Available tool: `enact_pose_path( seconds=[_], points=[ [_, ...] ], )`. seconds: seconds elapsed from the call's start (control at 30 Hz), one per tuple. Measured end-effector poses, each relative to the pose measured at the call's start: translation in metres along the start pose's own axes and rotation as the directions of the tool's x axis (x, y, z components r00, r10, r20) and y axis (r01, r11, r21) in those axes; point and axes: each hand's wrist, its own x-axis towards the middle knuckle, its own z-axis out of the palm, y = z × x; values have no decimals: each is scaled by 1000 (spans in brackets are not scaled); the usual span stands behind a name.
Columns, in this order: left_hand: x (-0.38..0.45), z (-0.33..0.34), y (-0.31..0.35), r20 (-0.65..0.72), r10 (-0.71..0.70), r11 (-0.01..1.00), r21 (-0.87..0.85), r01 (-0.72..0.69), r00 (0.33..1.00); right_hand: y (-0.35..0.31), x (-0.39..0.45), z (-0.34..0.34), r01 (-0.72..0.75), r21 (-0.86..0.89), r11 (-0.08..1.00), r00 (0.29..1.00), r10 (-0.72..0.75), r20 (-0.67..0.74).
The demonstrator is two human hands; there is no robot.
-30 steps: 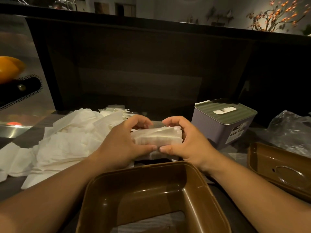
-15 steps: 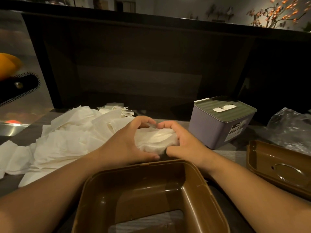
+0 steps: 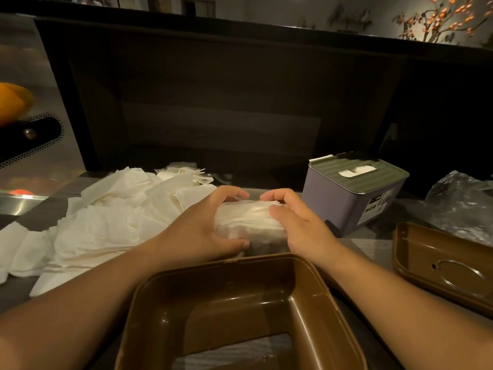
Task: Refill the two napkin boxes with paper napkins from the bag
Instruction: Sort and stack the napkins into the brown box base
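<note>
A stack of white napkins (image 3: 249, 218) lies between my two hands just beyond the brown box. My left hand (image 3: 202, 225) grips its left end, fingers curled over the top and thumb under the near edge. My right hand (image 3: 298, 222) holds its right end, fingers curled over the top. The open brown napkin box (image 3: 234, 311) stands nearest to me, with an opening in its bottom. Its brown lid (image 3: 442, 265) lies upside down at the right. A grey napkin box with a green lid (image 3: 352, 190) stands closed behind my right hand, a napkin showing in its slot.
A loose heap of white napkins (image 3: 112, 222) spreads over the left of the counter. A crumpled clear plastic bag (image 3: 461, 204) lies at the far right. A dark wall panel rises behind the counter. A metal surface and an orange object (image 3: 13, 102) are at the left.
Both hands have kept the napkin stack between them and pressed it lower and flatter, toward the counter just beyond the brown box. My right hand has shifted over the stack's right end.
</note>
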Motion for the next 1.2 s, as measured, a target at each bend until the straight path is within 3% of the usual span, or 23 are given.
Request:
enact_pose_path(
  seconds=[0.1, 0.2, 0.27, 0.37, 0.57, 0.73, 0.87, 1.07, 1.2],
  points=[
    [0, -2, -2, -34, 11, 999, -35, -12, 999, 2, -1, -2, 48, 95, 994, 999, -46, -21],
    [0, 0, -2, -1, 36, 997, -64, -36, 999, 3, -1, -9, 4, 137, 991, 986, -27, 167],
    [0, 1, -3, 40, 66, 996, -59, -63, 997, 3, 0, -12, -17, 69, 997, 962, -2, 273],
    [-1, 3, -2, 40, 99, 995, -22, -99, 994, 0, -1, -9, 68, -59, 996, 971, -52, 235],
    [-2, -2, -1, -20, 52, 997, -49, -53, 998, 0, -2, -11, 92, -95, 991, 984, -76, 163],
    [1, -1, -1, -55, 16, 1000, 9, -16, 998, 2, 0, -13, 36, -103, 994, 981, -15, 194],
    [1, -5, -1, -90, -27, 997, -75, 21, 996, 2, 0, -16, 20, -87, 996, 984, -4, 179],
    [-1, -2, 2, 44, -21, 994, -107, 26, 999, 0, 1, -12, 3, -65, 998, 960, 15, 279],
    [0, -2, 1, -50, -29, 999, -25, 27, 998, 3, 2, -16, -25, -70, 997, 978, 39, 204]
  ],
)
